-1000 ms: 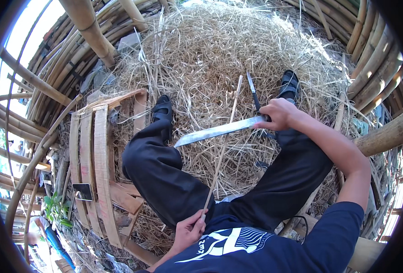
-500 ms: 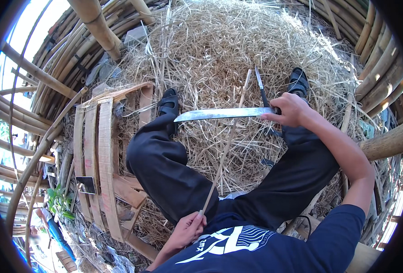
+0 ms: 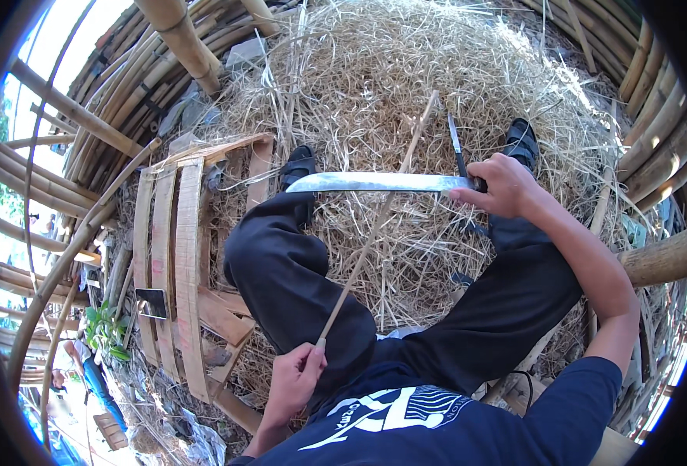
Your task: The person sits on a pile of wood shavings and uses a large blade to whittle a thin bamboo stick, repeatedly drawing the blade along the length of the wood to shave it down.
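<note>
My left hand (image 3: 295, 380), low beside my left thigh, pinches the near end of a long thin bamboo strip (image 3: 361, 264). The strip slants away from me and to the right, its far part over the straw. In my right hand (image 3: 503, 185) is a machete, gripped by its handle. Its long blade (image 3: 374, 182) points left and lies across the strip; I cannot tell how firmly they touch. A smaller knife (image 3: 457, 144) with a dark handle is just beyond my right hand, close to my right sandal; its lower end is partly hidden.
Dry straw (image 3: 359, 70) covers the ground between and beyond my legs. A slatted wooden pallet (image 3: 190, 272) lies at my left, with a phone (image 3: 151, 304) on it. Bamboo poles (image 3: 176, 39) surround the space. Another person (image 3: 95, 380) is at the far lower left.
My left hand has shifted left with the strip's near end, and the strip's far tip reaches farther out. The machete stays crosswise in my right hand. The whole view has shifted slightly.
</note>
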`<state>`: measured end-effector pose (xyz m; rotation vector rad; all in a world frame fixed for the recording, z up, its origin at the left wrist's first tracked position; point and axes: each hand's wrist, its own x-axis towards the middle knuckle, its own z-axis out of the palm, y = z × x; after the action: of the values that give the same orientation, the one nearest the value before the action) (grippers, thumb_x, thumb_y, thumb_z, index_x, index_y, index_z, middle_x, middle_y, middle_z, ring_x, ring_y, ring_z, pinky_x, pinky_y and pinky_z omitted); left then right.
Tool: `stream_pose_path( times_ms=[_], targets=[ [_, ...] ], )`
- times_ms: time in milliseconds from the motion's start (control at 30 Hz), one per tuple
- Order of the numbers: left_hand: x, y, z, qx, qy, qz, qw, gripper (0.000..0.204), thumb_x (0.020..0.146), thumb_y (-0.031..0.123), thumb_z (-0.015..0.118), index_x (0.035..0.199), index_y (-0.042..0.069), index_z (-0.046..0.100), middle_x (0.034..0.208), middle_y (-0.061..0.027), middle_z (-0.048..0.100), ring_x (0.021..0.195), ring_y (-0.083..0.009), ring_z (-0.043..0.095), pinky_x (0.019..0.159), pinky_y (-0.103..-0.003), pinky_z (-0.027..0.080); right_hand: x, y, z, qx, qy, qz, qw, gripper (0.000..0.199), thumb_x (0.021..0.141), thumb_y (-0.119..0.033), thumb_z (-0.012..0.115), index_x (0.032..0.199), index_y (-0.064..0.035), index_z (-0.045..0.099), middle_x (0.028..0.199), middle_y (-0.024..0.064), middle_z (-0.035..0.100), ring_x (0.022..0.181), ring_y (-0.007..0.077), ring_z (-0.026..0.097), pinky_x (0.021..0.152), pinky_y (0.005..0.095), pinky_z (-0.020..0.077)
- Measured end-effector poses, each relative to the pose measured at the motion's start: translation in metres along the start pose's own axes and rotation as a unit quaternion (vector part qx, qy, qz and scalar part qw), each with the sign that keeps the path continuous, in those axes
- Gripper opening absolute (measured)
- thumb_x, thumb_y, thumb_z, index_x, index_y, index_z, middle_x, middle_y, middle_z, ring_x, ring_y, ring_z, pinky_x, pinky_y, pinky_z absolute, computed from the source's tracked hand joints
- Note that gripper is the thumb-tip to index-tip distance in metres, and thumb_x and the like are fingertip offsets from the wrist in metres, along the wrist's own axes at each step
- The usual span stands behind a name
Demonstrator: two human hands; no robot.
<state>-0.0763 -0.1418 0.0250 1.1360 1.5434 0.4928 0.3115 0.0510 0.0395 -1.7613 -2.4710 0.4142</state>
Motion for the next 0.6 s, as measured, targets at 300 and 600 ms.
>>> stream_pose_path(
  times_ms=[300, 600],
  targets=[
    [0.015, -0.001, 0.002, -0.035, 0.039, -0.019, 0.998, 0.04, 0.101, 0.023, 0.05, 0.068, 0.002, 0.056, 0.051, 0.0034, 0.045, 0.045, -0.0021, 0.039, 0.044, -0.02, 0.029, -0.001, -0.01, -0.009, 0.034, 0.028, 0.001, 0.999, 0.065, 0.085, -0.062, 0.057, 0.061, -0.0018, 0.056, 0.049, 0.0165, 0.052, 0.048, 0.0338, 0.057, 0.053, 0.042, 0.048],
    [0.024, -0.005, 0.009, -0.084, 0.044, 0.028, 0.995, 0.03, 0.099, 0.02, 0.055, 0.102, -0.007, 0.069, 0.056, -0.0001, 0.056, 0.05, -0.0036, 0.049, 0.048, -0.019, 0.035, -0.003, 0.024, 0.005, 0.057, 0.112, 0.066, 0.99, 0.063, 0.085, -0.057, 0.061, 0.066, 0.0033, 0.061, 0.053, 0.0186, 0.055, 0.051, 0.033, 0.058, 0.052, 0.0411, 0.0447]
  ],
)
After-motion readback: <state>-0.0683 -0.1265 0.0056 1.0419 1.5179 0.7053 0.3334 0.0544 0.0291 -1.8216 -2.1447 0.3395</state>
